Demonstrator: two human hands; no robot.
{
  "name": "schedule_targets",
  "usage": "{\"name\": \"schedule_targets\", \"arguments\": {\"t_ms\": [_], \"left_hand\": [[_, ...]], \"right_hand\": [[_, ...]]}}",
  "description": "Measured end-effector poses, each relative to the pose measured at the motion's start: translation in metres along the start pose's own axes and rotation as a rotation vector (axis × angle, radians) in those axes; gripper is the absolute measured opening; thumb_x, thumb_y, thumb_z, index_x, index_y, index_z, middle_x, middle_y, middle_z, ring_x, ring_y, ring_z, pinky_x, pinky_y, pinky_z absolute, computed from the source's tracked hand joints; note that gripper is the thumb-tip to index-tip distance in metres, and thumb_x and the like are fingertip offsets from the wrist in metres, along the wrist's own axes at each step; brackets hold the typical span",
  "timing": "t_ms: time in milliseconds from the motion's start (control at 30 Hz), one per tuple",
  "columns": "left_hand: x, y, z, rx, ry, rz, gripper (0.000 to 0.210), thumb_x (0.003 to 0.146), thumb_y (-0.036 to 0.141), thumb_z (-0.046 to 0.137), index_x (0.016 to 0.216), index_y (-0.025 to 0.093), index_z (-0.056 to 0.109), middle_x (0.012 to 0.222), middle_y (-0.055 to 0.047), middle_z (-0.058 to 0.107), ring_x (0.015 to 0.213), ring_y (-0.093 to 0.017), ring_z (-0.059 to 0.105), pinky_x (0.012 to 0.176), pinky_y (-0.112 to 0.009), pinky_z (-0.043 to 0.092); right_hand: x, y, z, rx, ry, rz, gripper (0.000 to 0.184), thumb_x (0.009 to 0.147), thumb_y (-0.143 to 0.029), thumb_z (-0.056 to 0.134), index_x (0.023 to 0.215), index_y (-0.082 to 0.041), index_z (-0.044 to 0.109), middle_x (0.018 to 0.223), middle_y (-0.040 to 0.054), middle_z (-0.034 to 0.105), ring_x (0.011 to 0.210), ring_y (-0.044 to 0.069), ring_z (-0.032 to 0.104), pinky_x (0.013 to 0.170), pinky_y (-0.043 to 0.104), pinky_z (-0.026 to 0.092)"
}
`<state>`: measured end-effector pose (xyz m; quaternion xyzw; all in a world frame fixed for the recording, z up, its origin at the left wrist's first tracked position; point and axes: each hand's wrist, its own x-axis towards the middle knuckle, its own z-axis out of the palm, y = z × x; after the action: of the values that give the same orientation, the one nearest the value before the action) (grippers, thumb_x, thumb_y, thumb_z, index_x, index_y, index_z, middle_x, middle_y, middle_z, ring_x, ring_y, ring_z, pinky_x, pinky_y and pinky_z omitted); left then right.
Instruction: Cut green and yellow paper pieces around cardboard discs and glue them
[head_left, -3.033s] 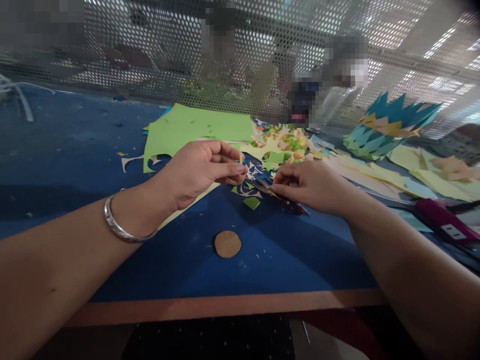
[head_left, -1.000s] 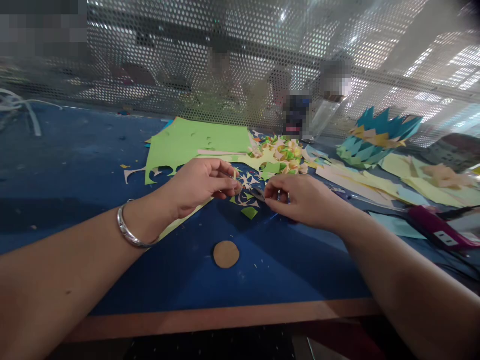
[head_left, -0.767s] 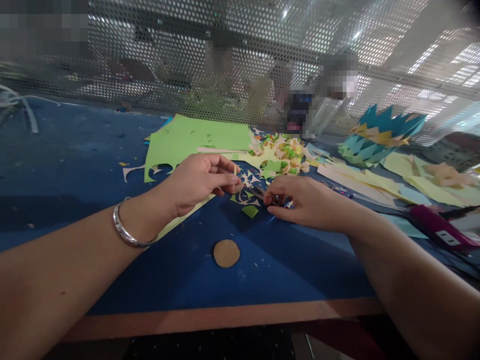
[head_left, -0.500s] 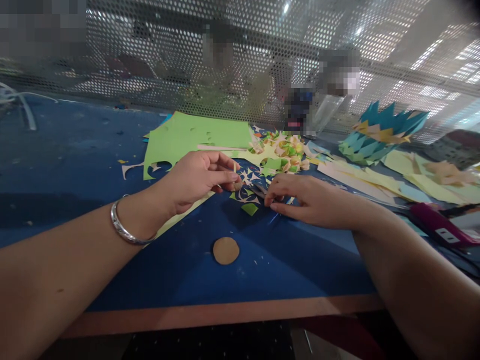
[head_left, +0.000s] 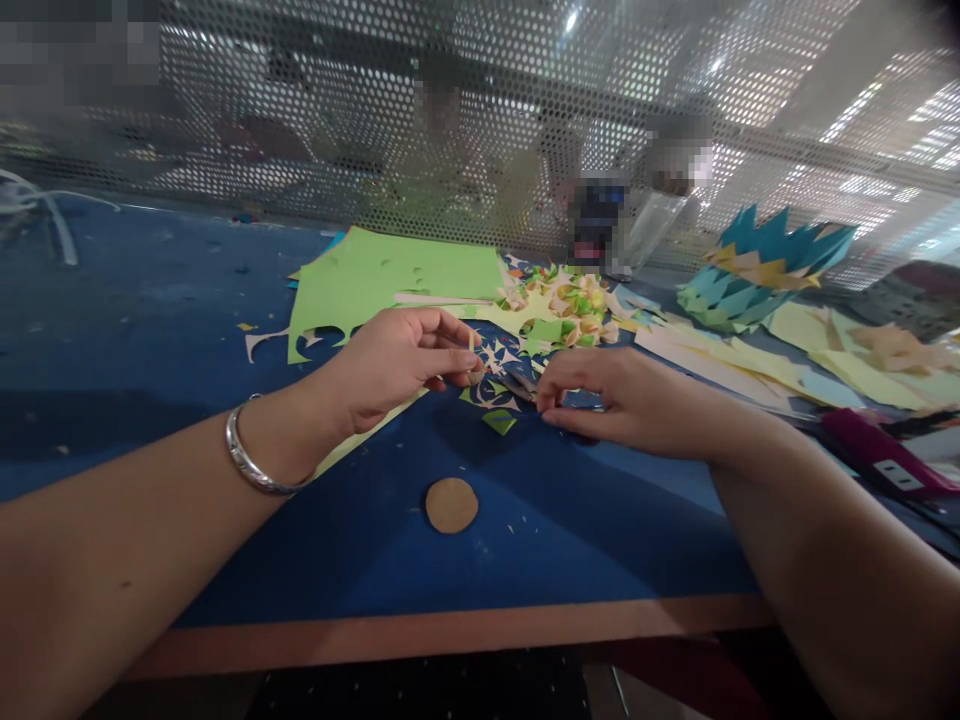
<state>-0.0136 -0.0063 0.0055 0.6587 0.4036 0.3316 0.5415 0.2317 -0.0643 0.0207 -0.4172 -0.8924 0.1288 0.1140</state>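
Paper scraps (head_left: 495,385) at the frame's centre on the blue desk (head_left: 150,330) hide what my left hand (head_left: 394,360) pinches in a pressed-together grip, a small tan bit, while my right hand (head_left: 622,400) pinches something I cannot make out.

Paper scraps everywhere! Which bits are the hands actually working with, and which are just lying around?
In use:
left hand pinching a small paper piece
right hand on the scissors
cut scraps between them

Lying about:
brown disc
green sheet
blue paper crown
magenta tool
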Motion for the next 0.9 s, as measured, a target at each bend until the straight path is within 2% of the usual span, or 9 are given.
{"name": "schedule_targets", "arguments": {"t_ms": [167, 233, 667, 767, 900], "left_hand": [[-0.002, -0.003, 0.002, -0.023, -0.064, 0.023, 0.020, 0.079, 0.021, 0.076, 0.093, 0.014, 0.065, 0.078, -0.005, 0.071, 0.068, -0.012, 0.062, 0.063, -0.026, 0.046], [-0.003, -0.003, 0.005, -0.017, -0.081, 0.016, 0.021, 0.079, 0.022, 0.077, 0.094, 0.014, 0.065, 0.073, -0.003, 0.069, 0.066, -0.012, 0.061, 0.063, -0.026, 0.046], [-0.011, 0.001, 0.012, 0.001, -0.142, -0.046, 0.020, 0.080, 0.022, 0.073, 0.097, 0.014, 0.066, 0.074, -0.003, 0.071, 0.067, -0.013, 0.064, 0.061, -0.025, 0.046], [-0.012, 0.003, 0.013, -0.024, -0.154, -0.082, 0.017, 0.082, 0.029, 0.072, 0.088, 0.014, 0.068, 0.082, -0.006, 0.074, 0.069, -0.013, 0.067, 0.059, -0.024, 0.045], [-0.011, 0.005, 0.013, -0.119, -0.121, -0.171, 0.029, 0.086, 0.043, 0.067, 0.082, 0.015, 0.070, 0.079, -0.007, 0.075, 0.063, -0.013, 0.068, 0.054, -0.023, 0.042]], "right_hand": [[0.003, -0.009, 0.000, 0.010, 0.240, 0.088, 0.010, 0.093, -0.026, 0.059, 0.093, -0.020, 0.066, 0.083, 0.0012, 0.069, 0.072, 0.014, 0.063, 0.066, 0.026, 0.044], [0.004, -0.009, 0.002, -0.014, 0.284, 0.087, 0.010, 0.092, -0.025, 0.059, 0.093, -0.019, 0.068, 0.082, 0.0018, 0.069, 0.073, 0.014, 0.063, 0.065, 0.025, 0.044], [0.009, -0.007, 0.009, -0.029, 0.297, 0.075, 0.013, 0.092, -0.024, 0.058, 0.093, -0.018, 0.070, 0.080, 0.0012, 0.067, 0.071, 0.013, 0.059, 0.062, 0.025, 0.041], [0.009, -0.008, 0.009, -0.032, 0.300, 0.061, 0.013, 0.093, -0.024, 0.058, 0.092, -0.019, 0.070, 0.079, 0.0014, 0.067, 0.070, 0.013, 0.058, 0.062, 0.025, 0.040], [0.009, -0.011, 0.009, -0.027, 0.297, 0.052, 0.015, 0.094, -0.025, 0.056, 0.093, -0.018, 0.069, 0.080, 0.0025, 0.067, 0.071, 0.014, 0.058, 0.062, 0.025, 0.040]]}}
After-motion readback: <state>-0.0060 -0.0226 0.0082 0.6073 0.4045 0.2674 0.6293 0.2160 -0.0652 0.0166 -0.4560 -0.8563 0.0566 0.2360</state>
